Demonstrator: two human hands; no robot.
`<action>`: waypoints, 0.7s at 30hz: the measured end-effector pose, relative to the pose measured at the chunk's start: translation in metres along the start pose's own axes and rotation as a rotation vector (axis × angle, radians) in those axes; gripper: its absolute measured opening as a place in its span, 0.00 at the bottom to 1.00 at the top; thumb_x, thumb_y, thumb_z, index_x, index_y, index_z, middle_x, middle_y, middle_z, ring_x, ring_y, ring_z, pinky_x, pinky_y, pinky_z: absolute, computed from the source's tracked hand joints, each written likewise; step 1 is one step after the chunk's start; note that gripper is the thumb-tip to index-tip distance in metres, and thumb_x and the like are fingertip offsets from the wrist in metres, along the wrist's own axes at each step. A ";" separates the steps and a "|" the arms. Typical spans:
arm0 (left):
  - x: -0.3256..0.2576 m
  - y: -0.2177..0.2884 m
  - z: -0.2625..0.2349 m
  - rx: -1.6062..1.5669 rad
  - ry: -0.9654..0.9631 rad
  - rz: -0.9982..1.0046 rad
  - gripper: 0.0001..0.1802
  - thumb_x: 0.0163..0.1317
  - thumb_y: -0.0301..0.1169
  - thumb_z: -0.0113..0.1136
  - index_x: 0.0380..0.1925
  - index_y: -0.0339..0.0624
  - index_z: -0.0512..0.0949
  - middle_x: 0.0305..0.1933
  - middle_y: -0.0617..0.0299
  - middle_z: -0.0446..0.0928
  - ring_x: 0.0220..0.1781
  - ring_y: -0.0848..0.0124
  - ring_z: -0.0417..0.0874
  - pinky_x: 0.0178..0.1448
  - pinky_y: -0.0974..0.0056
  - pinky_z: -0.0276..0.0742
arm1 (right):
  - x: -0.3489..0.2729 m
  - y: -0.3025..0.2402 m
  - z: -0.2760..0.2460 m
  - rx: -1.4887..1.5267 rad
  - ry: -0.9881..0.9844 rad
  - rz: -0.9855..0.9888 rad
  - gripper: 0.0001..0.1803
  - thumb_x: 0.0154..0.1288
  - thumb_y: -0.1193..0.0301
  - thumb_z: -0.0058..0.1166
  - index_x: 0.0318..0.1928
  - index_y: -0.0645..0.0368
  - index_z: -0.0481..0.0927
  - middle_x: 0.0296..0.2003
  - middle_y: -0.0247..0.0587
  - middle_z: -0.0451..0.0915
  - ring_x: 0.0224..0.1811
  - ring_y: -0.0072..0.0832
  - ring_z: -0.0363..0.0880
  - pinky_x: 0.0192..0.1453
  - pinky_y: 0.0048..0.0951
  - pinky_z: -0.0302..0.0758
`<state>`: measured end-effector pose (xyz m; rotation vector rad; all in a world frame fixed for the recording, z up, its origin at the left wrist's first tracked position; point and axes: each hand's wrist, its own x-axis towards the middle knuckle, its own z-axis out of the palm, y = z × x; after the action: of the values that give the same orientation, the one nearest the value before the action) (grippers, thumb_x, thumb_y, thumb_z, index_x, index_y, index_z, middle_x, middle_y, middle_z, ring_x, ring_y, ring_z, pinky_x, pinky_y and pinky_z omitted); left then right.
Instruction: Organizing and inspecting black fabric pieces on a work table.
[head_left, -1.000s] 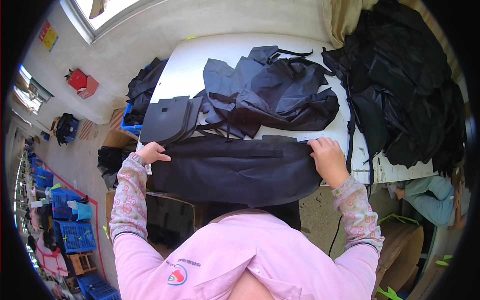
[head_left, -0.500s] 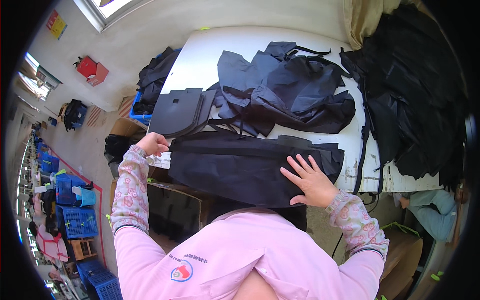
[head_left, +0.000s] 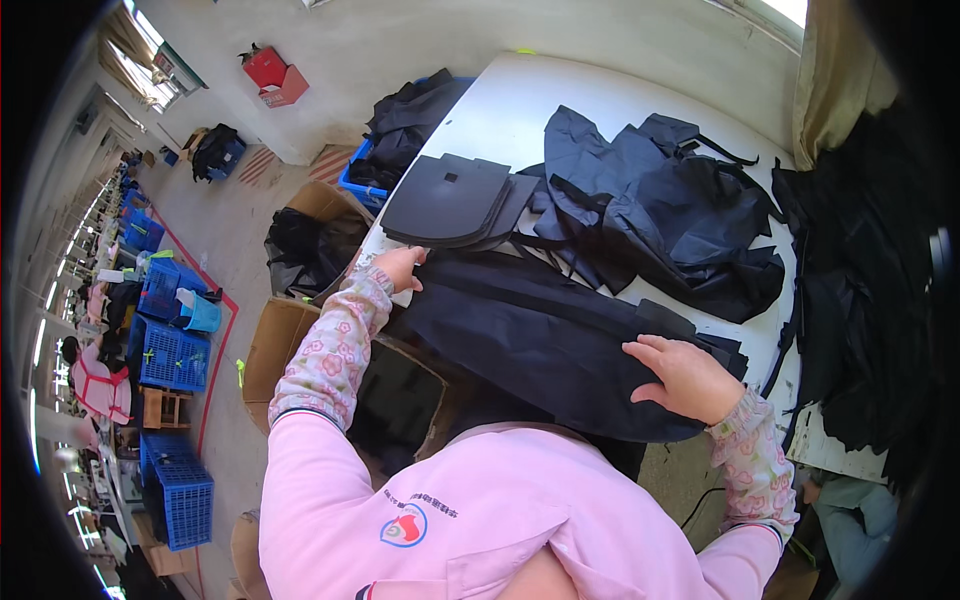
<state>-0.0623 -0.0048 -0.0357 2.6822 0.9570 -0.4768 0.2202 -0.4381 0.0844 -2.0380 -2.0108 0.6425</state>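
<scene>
A long black fabric piece (head_left: 540,345) lies across the near edge of the white table (head_left: 520,95), its front part hanging over. At its left end my left hand (head_left: 398,268) is closed, fingertips pinching the corner. My right hand (head_left: 690,380) rests on the right part of the cloth, fingers stretched out together and thumb apart, holding nothing. Just beyond my left hand sits a stack of stiff dark grey panels (head_left: 445,205) with rounded corners. Behind the cloth is a crumpled heap of dark fabric pieces with straps (head_left: 670,215).
A large black pile of fabric (head_left: 860,300) hangs at the table's right end. To the left stand a blue crate (head_left: 362,185) with black cloth and open cardboard boxes (head_left: 285,345). Blue baskets (head_left: 175,355) line the floor farther left. Part of another person (head_left: 855,530) shows at lower right.
The view has turned, so the table appears farther right and tilted. My right hand's fingers have gone from spread flat to closer together. My left hand stays at the cloth's left end.
</scene>
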 end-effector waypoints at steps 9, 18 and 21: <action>-0.028 0.000 -0.022 -0.032 0.126 -0.020 0.20 0.49 0.38 0.77 0.33 0.35 0.81 0.34 0.47 0.83 0.42 0.51 0.85 0.46 0.52 0.79 | 0.033 -0.010 -0.010 -0.022 0.048 -0.108 0.32 0.56 0.61 0.68 0.60 0.60 0.75 0.51 0.49 0.80 0.47 0.49 0.81 0.50 0.44 0.78; -0.089 0.140 -0.112 -0.734 -0.156 0.635 0.14 0.61 0.35 0.71 0.34 0.35 0.80 0.29 0.65 0.79 0.31 0.77 0.75 0.37 0.68 0.72 | 0.144 -0.057 0.042 1.206 0.240 -0.157 0.15 0.69 0.79 0.57 0.55 0.64 0.76 0.45 0.39 0.80 0.38 0.19 0.82 0.42 0.20 0.79; -0.040 0.106 -0.102 -0.985 0.054 0.514 0.20 0.64 0.39 0.68 0.49 0.37 0.79 0.47 0.61 0.81 0.48 0.73 0.80 0.55 0.67 0.76 | 0.132 -0.057 0.034 1.107 0.288 -0.033 0.08 0.69 0.77 0.57 0.47 0.66 0.79 0.37 0.34 0.82 0.35 0.17 0.82 0.40 0.19 0.79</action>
<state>-0.0007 -0.0719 0.0860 1.8961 0.3154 0.1618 0.1503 -0.3104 0.0582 -1.2946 -1.0808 1.0540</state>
